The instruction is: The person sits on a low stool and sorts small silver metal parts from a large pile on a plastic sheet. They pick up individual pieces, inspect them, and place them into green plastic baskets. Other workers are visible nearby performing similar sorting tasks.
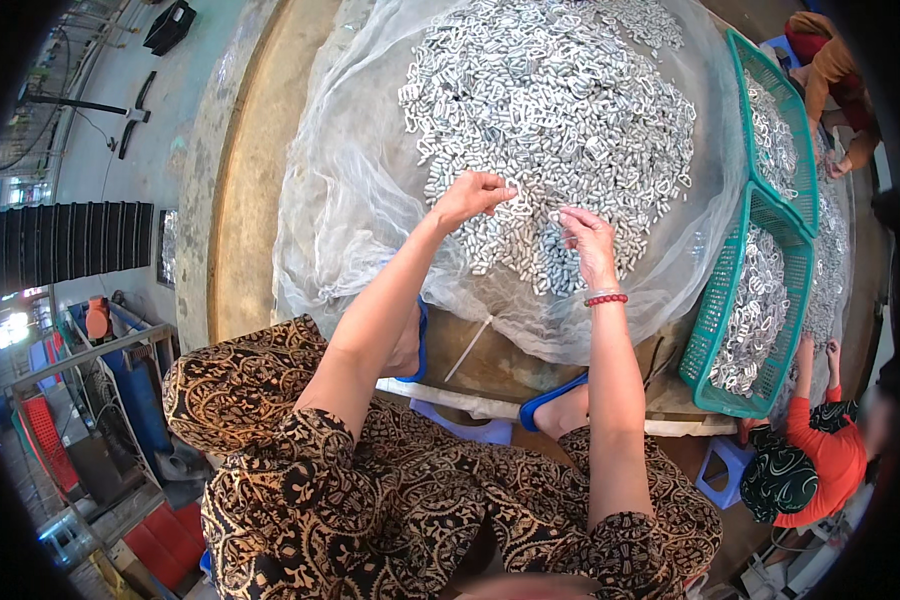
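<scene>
In front of me a broad heap of small silvery metal pieces (pixel 550 110) is spread over a translucent white mesh sheet (pixel 335 190). Some are open loops, others short, solid-looking bits. My left hand (pixel 473 197) is over the near left part of the heap, thumb and fingers pinched together; what they hold, if anything, is too small to name. Just to its right, my right hand (pixel 590 242), with a red bead bracelet (pixel 606 299) at its wrist, is also pinched closed above the near edge. A tiny pale bit shows at its fingertips, but its kind is unclear.
Two green plastic baskets (pixel 703 372) filled with metal loops stand to the right. Beyond them, a person in red (pixel 820 450) and another in brown (pixel 838 70) reach toward more metal pieces. Blue slippers (pixel 542 403) are on my feet. A black ribbed object (pixel 65 243) lies left.
</scene>
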`<state>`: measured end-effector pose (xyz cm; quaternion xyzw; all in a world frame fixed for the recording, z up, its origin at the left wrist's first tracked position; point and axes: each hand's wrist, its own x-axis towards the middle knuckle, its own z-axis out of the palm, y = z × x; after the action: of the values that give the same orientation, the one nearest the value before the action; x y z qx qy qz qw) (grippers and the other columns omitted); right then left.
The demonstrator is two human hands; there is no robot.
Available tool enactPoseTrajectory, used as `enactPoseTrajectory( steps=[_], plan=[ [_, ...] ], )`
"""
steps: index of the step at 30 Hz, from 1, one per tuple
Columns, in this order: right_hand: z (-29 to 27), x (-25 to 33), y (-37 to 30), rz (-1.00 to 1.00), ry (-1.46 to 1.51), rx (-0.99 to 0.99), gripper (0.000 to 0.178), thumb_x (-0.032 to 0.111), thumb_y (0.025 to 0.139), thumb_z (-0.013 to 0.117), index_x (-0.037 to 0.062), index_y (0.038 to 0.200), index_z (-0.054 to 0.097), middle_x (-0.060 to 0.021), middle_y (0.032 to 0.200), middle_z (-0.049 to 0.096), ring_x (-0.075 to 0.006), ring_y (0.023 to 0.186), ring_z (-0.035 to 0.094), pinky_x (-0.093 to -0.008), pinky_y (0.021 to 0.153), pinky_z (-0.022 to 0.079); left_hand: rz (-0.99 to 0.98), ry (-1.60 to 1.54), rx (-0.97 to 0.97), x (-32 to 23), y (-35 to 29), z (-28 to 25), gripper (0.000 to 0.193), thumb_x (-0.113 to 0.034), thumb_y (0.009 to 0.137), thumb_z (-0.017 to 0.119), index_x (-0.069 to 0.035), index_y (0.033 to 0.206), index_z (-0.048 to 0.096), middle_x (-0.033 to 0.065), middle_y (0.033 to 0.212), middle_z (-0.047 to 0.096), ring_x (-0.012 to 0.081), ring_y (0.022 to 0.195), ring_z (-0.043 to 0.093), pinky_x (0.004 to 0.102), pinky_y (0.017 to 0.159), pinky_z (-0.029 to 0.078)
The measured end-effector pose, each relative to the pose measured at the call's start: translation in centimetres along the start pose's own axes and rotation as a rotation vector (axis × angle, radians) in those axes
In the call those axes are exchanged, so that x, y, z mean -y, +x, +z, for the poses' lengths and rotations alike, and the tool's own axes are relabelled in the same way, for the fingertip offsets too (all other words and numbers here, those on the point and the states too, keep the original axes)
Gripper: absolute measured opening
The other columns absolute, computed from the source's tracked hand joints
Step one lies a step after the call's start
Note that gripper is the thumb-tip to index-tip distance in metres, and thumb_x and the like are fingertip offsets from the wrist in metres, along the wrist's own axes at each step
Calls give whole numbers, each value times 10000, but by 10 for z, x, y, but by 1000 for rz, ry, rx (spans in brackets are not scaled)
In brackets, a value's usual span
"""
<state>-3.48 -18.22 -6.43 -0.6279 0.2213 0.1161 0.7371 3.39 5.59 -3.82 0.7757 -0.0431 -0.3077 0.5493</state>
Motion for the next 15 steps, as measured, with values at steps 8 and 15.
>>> enactPoseTrajectory(
  steps=[8,15],
  plan=[
    [-1,-3,3,57,227,5,169,98,904,533,26,1050,577,-93,858,623,-167,693,607,-288,566,513,2,-519,68,1,-5,8,265,-5,831,457,28,1071,562,84,951,579,161,882,585,320,727,514],
    [-15,25,2,52,645,54,185,132,893,503,11,1014,574,-56,810,584,-169,663,565,-286,583,493,-70,-849,119,4,-11,5,206,-55,809,456,-23,956,596,45,879,563,156,864,559,318,684,469]
  ],
)
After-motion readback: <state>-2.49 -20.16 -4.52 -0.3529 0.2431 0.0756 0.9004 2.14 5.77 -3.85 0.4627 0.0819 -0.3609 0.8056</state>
